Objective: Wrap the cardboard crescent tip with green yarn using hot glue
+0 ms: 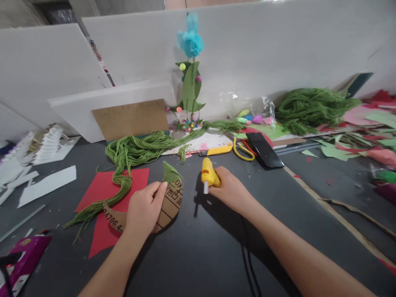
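Note:
My left hand [145,210] pinches a curved, crescent-shaped piece of brown printed cardboard [171,202]. Green yarn or green covering [172,172] wraps its upper tip. In my right hand [230,187] is a yellow hot glue gun [209,172], fingers wrapped round its handle, with its pale rear glue stick end toward me and its cord trailing down the table. The glue gun is apart from the cardboard, to its right. Beside my left hand a long hank of green yarn [130,152] runs over red sheets [105,235].
A yellow utility knife [218,150], yellow-handled scissors [243,150] and a black phone [264,149] lie beyond my right hand. A blue-topped green craft figure [192,86] stands at the back. More green yarn [312,109] sits right; a purple power strip [26,260] lies left.

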A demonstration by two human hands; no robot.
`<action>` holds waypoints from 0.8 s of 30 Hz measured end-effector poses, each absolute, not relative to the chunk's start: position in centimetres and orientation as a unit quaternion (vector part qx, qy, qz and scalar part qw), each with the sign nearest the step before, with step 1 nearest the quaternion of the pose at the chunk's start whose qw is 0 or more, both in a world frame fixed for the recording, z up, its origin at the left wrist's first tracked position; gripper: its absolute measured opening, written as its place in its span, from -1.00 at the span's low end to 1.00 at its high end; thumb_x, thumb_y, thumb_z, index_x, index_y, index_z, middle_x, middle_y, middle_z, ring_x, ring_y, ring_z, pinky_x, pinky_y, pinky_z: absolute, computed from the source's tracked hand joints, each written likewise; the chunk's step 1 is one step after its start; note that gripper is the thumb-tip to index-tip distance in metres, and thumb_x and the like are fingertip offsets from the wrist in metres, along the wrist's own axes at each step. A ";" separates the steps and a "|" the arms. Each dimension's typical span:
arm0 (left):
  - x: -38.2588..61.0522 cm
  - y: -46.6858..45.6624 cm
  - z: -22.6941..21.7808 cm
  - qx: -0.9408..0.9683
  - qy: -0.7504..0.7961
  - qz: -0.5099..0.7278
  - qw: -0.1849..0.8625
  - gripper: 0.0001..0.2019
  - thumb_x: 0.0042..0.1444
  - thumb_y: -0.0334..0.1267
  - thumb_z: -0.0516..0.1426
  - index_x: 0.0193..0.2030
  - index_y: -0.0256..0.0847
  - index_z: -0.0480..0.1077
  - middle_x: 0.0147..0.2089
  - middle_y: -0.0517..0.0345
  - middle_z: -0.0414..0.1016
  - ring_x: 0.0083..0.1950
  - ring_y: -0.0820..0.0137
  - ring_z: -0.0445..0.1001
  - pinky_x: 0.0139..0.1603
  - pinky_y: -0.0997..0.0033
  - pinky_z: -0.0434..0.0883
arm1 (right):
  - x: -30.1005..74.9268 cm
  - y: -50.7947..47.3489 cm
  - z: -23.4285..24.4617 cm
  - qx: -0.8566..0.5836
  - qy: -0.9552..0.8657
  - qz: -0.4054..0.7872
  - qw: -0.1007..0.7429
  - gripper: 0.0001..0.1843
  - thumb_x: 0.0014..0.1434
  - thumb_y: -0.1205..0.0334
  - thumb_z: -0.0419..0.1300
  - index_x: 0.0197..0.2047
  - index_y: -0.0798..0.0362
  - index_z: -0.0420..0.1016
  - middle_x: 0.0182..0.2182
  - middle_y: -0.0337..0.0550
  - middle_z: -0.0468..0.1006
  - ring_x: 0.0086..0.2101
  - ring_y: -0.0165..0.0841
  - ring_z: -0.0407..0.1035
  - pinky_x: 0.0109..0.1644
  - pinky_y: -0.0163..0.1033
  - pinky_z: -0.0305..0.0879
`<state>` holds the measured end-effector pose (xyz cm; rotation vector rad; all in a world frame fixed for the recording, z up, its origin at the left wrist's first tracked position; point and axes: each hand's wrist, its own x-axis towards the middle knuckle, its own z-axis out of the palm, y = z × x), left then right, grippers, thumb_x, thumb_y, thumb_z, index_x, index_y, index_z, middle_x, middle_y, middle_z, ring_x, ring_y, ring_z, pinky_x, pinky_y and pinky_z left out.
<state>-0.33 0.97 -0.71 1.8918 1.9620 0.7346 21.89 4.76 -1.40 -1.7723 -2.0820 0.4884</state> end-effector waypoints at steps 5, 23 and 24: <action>0.0 0.8 -0.7 0.672 0.674 0.255 0.172 -0.64 0.19 -0.06 -0.10 -0.57 -0.18 0.11 -0.62 0.33 0.00 -0.54 0.51 0.11 -0.46 0.47 0.00 | 22.2 5.1 -2.8 -0.615 -0.764 0.142 0.133 -0.84 0.00 0.31 0.13 -0.29 0.17 0.39 -0.26 0.01 0.39 -0.39 -0.27 0.35 -0.31 -0.20 0.20; 1.7 -0.1 -1.0 0.709 0.643 0.211 0.199 -0.62 0.21 -0.07 -0.10 -0.45 -0.20 0.39 -0.56 0.22 0.38 -0.48 0.43 0.33 -0.43 0.49 0.14 | 20.7 2.7 -0.1 -0.460 -0.607 0.470 0.446 -0.91 0.07 0.26 0.18 -0.44 0.07 0.42 -0.41 -0.21 0.47 -0.41 -0.42 0.31 -0.27 -0.26 0.23; 1.6 0.0 -1.0 0.703 0.646 0.216 0.204 -0.62 0.21 -0.07 -0.10 -0.42 -0.20 0.41 -0.53 0.21 0.42 -0.46 0.41 0.36 -0.41 0.49 0.16 | 20.9 2.7 0.0 -0.435 -0.563 0.527 0.464 -0.90 0.08 0.23 0.18 -0.41 0.07 0.41 -0.37 -0.21 0.48 -0.45 -0.46 0.30 -0.28 -0.27 0.23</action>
